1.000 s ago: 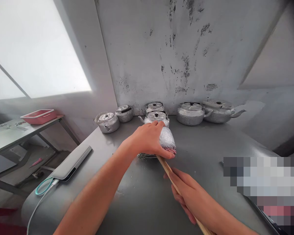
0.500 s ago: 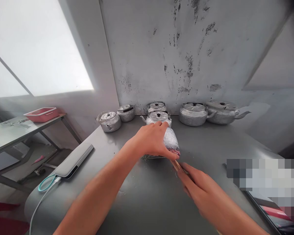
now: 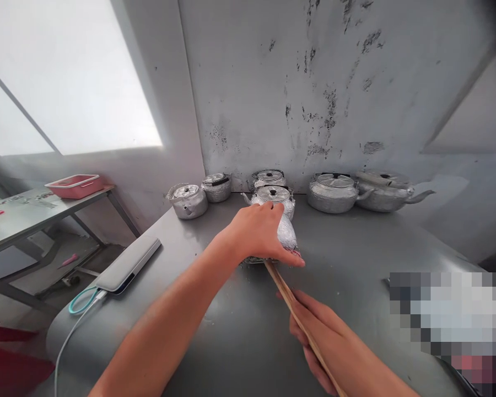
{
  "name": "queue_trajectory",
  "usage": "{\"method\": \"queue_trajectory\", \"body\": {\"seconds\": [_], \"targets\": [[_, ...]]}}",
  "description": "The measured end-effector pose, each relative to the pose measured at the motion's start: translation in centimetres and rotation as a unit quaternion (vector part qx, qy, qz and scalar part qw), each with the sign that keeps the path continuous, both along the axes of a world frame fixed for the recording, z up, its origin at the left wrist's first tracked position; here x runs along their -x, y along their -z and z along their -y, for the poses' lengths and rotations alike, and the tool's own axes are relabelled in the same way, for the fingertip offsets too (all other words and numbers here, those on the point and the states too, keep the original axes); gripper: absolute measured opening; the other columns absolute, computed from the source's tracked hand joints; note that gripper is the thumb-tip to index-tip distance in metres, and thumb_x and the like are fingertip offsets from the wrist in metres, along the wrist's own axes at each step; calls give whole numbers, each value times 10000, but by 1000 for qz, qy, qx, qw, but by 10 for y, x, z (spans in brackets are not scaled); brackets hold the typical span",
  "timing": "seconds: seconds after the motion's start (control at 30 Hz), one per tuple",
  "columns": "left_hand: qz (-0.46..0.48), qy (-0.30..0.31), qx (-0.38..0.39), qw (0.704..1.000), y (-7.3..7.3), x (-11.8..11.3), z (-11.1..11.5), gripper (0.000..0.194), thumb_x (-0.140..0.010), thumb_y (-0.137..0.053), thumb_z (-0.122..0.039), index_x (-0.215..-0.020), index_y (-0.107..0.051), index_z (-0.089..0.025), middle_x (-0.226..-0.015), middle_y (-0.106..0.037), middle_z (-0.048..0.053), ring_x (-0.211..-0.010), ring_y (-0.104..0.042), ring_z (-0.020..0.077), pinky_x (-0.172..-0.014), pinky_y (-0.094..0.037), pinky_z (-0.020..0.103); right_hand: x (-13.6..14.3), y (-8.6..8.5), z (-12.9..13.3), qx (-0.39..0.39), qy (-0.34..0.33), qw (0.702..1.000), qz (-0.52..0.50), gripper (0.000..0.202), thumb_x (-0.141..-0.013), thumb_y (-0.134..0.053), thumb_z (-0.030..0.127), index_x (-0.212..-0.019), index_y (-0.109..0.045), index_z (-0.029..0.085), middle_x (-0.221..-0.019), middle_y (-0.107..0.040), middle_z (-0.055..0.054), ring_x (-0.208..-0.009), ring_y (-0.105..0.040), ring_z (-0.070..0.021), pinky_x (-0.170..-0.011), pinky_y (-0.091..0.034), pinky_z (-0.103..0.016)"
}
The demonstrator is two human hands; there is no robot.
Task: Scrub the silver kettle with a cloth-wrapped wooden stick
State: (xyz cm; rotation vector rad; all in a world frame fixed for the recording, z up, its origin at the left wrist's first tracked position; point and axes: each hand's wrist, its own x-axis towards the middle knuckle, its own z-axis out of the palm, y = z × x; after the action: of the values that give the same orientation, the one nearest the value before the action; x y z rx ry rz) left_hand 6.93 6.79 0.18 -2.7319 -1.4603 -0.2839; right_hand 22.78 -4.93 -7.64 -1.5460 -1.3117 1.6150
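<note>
The left hand, fingers spread wide, holds a rounded, dimpled silvery vessel with a reddish fringe, toward the middle of the smooth grey surface. The right hand grips a wooden stick, more of it showing than half a second ago. Rough-textured metal kettles stand along the surface's far edge.

Black-marked grey wall; bright window
</note>
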Motion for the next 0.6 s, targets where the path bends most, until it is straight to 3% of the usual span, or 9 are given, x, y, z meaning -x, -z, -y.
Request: {"method": "queue_trajectory", "body": {"seconds": [0.27,0.6], "targets": [[3,-16,1,1000,1,4,-5,838,-582,-595,-858,-1115,-533,-214,-1082,-633,65,-862,-630,269,-691,-484,366,4,2,-1,2,34,999,32,459,-811,-541,614,-1046,-615,227,-669,-496,44,-439,-436,-99,-365,-376,-209],[4,-19,2,1000,1,4,-5,794,-591,-601,-834,-1091,-531,-221,-1098,-638,62,-890,-642,275,-703,-488,367,5,-1,4,27,-4,1000,9,432,-935,-328,632,-1051,-504,255,-720,-399,74,-429,-262,-67,-360,-310,-202]]}}
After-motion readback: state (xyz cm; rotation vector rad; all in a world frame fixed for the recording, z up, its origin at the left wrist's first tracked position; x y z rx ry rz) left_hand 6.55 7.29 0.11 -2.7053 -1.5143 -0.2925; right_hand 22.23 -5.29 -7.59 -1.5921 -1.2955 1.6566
